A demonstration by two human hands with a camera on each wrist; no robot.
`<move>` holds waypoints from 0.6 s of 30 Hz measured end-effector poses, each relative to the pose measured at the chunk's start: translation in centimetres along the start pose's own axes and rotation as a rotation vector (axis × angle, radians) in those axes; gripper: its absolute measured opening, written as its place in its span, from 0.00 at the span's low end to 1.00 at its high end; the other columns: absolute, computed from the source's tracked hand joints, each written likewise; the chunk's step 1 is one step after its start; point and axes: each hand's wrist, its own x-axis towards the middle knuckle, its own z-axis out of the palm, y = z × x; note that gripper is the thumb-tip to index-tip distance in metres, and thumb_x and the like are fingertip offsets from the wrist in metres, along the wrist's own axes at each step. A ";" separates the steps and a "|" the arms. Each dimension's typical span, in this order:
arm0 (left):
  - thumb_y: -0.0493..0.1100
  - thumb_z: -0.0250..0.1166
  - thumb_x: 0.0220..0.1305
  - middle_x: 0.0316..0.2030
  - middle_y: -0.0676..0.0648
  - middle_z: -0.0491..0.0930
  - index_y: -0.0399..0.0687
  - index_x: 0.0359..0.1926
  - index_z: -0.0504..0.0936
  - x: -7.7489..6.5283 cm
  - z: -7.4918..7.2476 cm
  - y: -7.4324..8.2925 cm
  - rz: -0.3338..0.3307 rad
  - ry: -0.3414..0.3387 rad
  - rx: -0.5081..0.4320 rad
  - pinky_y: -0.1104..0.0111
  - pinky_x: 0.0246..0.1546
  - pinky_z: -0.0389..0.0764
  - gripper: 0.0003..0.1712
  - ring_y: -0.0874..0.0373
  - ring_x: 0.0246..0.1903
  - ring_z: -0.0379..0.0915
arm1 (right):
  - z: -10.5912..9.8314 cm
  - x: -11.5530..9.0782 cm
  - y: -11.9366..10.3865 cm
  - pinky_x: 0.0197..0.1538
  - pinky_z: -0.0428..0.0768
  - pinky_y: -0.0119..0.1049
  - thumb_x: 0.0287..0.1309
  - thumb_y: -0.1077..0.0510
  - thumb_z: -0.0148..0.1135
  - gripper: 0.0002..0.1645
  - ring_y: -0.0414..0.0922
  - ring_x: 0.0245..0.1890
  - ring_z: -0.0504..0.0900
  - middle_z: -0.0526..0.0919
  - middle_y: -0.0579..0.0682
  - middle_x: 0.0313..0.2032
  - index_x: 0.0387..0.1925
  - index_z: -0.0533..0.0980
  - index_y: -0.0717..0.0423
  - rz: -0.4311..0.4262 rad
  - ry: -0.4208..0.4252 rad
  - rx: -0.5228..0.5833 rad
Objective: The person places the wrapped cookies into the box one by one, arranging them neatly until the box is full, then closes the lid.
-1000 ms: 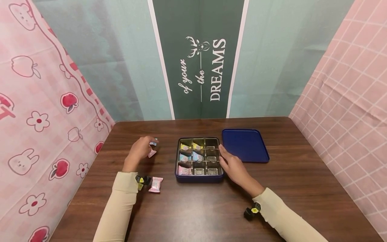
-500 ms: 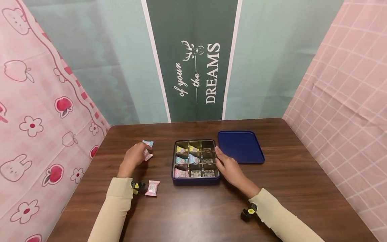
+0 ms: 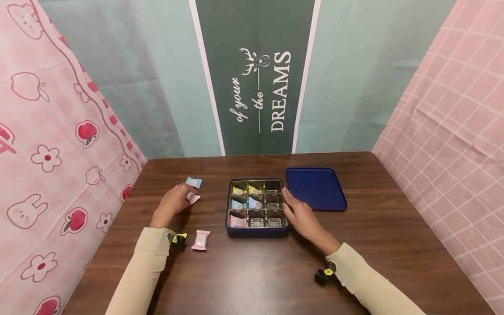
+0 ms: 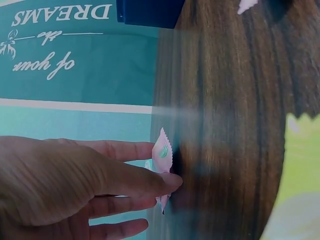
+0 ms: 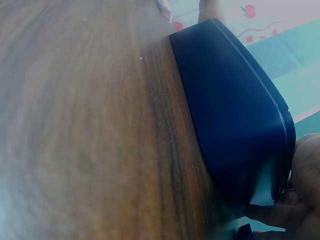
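Note:
My left hand (image 3: pixel 173 202) pinches a pink wrapped candy (image 4: pixel 162 152) between thumb and fingers, its wrapper standing on edge in the left wrist view. Just beyond those fingers lies a blue wrapped candy (image 3: pixel 194 182). My right hand (image 3: pixel 302 218) rests with extended fingers along the right side of a dark blue tin (image 3: pixel 257 233). Inside the tin, a divided tray holds two yellow candies at the back, two blue ones in the middle row and a pink candy (image 3: pixel 238 221) at front left. Bare compartment bottoms show down the right column and at front middle.
Another pink candy (image 3: pixel 201 240) lies on the brown wooden table (image 3: pixel 252 275), right of my left wrist. A yellow wrapper (image 4: pixel 300 185) shows close up in the left wrist view. The blue lid (image 3: pixel 316 189) lies flat behind my right hand. Printed cloths hang around the table.
My left hand has drawn slightly back to the left, uncovering more of the blue candy. The right hand keeps its place against the tin.

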 end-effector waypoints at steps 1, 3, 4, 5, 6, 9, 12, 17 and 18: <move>0.28 0.71 0.52 0.41 0.39 0.86 0.44 0.42 0.89 0.0 0.0 0.0 0.002 0.003 0.001 0.49 0.38 0.80 0.16 0.41 0.40 0.82 | 0.0 0.0 0.0 0.59 0.77 0.55 0.72 0.61 0.57 0.31 0.58 0.63 0.75 0.67 0.61 0.71 0.72 0.64 0.65 -0.001 0.001 0.000; 0.28 0.71 0.52 0.41 0.40 0.86 0.44 0.42 0.89 0.0 0.0 0.1 0.001 0.003 0.004 0.49 0.39 0.81 0.15 0.41 0.41 0.82 | 0.0 0.0 0.0 0.60 0.76 0.55 0.72 0.61 0.57 0.31 0.58 0.63 0.75 0.67 0.61 0.71 0.72 0.64 0.65 0.003 0.001 -0.001; 0.28 0.71 0.52 0.41 0.39 0.86 0.44 0.41 0.89 0.0 0.0 0.1 -0.002 0.000 0.006 0.48 0.39 0.81 0.15 0.41 0.41 0.82 | 0.0 0.0 0.0 0.60 0.76 0.55 0.72 0.61 0.57 0.31 0.58 0.64 0.75 0.66 0.61 0.71 0.73 0.64 0.65 0.005 -0.003 -0.002; 0.28 0.71 0.52 0.41 0.39 0.86 0.44 0.41 0.89 -0.1 -0.1 0.1 -0.006 -0.003 0.006 0.48 0.40 0.81 0.15 0.41 0.42 0.82 | 0.0 0.0 0.0 0.60 0.76 0.56 0.72 0.61 0.57 0.32 0.58 0.64 0.74 0.66 0.61 0.72 0.73 0.64 0.65 0.007 -0.006 -0.004; 0.27 0.71 0.51 0.42 0.39 0.86 0.43 0.41 0.89 -0.1 -0.1 0.1 -0.012 -0.007 0.007 0.48 0.40 0.81 0.15 0.40 0.42 0.82 | 0.0 0.0 0.0 0.61 0.75 0.56 0.72 0.61 0.56 0.32 0.58 0.64 0.74 0.66 0.61 0.72 0.73 0.64 0.65 0.008 -0.008 -0.004; 0.28 0.71 0.52 0.42 0.39 0.87 0.43 0.41 0.89 -0.2 -0.1 0.1 -0.030 -0.018 0.010 0.47 0.42 0.81 0.15 0.40 0.44 0.83 | 0.1 0.0 0.1 0.61 0.75 0.56 0.72 0.61 0.56 0.32 0.58 0.64 0.74 0.65 0.62 0.72 0.73 0.63 0.66 0.007 -0.010 -0.009; 0.30 0.72 0.54 0.43 0.38 0.87 0.43 0.43 0.90 -0.2 -0.2 0.1 -0.046 -0.026 0.013 0.46 0.43 0.81 0.14 0.39 0.44 0.83 | 0.0 0.0 0.1 0.60 0.76 0.56 0.72 0.62 0.57 0.32 0.58 0.63 0.75 0.66 0.61 0.71 0.73 0.64 0.66 0.001 -0.003 -0.006; 0.31 0.73 0.55 0.45 0.37 0.86 0.44 0.47 0.90 -0.3 -0.3 -0.1 -0.043 -0.030 0.013 0.46 0.44 0.81 0.16 0.38 0.45 0.82 | -0.2 0.0 -0.1 0.60 0.76 0.56 0.71 0.61 0.57 0.31 0.58 0.63 0.75 0.68 0.61 0.71 0.72 0.65 0.66 -0.006 0.007 -0.003; 0.31 0.73 0.56 0.45 0.37 0.86 0.44 0.47 0.89 -0.4 -0.3 -0.2 -0.043 -0.032 0.009 0.46 0.43 0.81 0.16 0.39 0.44 0.83 | -0.2 0.0 -0.1 0.60 0.76 0.56 0.72 0.61 0.57 0.31 0.58 0.63 0.75 0.68 0.61 0.71 0.72 0.65 0.66 -0.006 0.007 -0.003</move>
